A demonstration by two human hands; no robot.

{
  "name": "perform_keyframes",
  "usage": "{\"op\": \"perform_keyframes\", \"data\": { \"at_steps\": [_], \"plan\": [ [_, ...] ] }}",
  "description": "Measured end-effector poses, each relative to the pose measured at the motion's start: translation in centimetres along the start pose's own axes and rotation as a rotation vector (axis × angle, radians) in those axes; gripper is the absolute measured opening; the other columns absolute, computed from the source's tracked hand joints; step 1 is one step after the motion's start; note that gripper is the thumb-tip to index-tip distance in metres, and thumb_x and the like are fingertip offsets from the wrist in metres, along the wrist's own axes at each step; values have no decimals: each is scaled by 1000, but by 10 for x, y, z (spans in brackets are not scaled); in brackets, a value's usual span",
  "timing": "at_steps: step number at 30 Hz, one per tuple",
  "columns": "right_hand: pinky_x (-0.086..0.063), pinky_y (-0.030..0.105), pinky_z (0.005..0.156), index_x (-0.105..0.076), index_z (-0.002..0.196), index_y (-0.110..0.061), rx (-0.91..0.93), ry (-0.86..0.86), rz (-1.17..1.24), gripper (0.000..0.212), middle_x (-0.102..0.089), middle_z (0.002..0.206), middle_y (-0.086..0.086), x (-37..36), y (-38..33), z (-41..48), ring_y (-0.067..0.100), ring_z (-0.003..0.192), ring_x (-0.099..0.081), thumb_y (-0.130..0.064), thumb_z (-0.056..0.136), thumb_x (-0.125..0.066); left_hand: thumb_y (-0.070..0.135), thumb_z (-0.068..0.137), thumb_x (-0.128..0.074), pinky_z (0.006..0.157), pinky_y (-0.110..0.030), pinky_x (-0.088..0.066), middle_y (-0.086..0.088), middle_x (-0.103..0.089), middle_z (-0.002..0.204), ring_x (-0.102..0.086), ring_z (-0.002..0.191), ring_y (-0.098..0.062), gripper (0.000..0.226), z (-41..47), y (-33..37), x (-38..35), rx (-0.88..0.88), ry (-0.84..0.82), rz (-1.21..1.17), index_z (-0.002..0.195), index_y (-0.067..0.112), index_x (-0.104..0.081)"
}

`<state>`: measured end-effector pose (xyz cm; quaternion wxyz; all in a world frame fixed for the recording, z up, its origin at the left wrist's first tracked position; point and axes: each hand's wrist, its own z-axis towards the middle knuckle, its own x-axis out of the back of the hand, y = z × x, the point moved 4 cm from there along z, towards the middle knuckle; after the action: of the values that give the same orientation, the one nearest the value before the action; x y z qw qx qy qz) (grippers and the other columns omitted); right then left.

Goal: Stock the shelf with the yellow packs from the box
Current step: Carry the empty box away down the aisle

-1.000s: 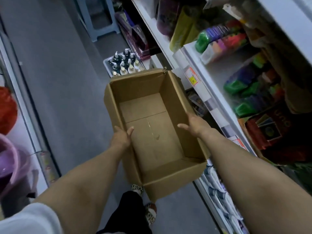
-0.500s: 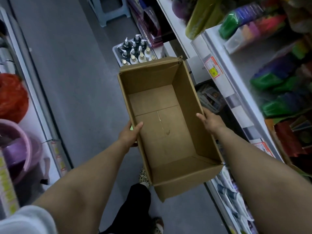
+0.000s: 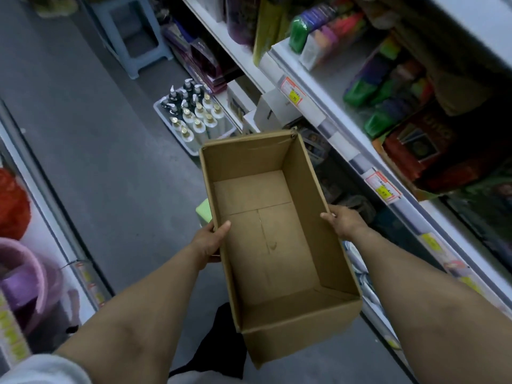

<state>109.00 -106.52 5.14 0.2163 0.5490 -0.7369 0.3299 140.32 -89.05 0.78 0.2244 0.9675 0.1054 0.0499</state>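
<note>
— Since the open brown cardboard box shows only its bare bottom, which step is this?
— Stocking looks finished, I judge: no yellow pack lies inside. Left hand and right hand each keep a grip closed on a long wall, over the aisle.
— Next?
— Probably carrying it off, clear of the white shelf at right.

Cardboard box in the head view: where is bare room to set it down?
Bare grey floor lies left of the brown cardboard box, between the tray of pump bottles and the left white shelving. The right shelf's front strip is bare; behind it coloured packs crowd.
</note>
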Motion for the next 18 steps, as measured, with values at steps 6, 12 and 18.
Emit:
{"op": "perform_keyframes", "data": {
  "at_steps": [6, 12, 18],
  "plan": [
    [-47, 36, 96, -63, 130, -23, -29, 36, 16, 36, -67, 125, 10, -20, 81, -90, 31, 115, -60, -41, 100, -52, 56, 88, -60, 63, -33, -57, -9, -65, 117, -66, 94, -28, 59, -58, -42, -44, -49, -14, 95, 133, 17, -53],
    [-42, 32, 96, -59, 134, -15, -131, 91, 56, 39, -62, 133, 11, -75, 194, -217, 31, 121, -56, -37, 103, -47, 42, 90, -65, 69, -41, -59, -12, -66, 117, -67, 93, -29, 52, -124, -113, -112, -54, -123, 316, 133, 15, -51],
    [-47, 38, 98, -63, 128, -21, -308, 163, 336, 34, -67, 123, 4, -153, 340, -379, 29, 116, -61, -39, 102, -50, 23, 90, -69, 84, -44, -55, -13, -64, 124, -63, 105, -31, 52, -197, -209, -212, -107, -248, 582, 136, 12, -49]
  ]
}}
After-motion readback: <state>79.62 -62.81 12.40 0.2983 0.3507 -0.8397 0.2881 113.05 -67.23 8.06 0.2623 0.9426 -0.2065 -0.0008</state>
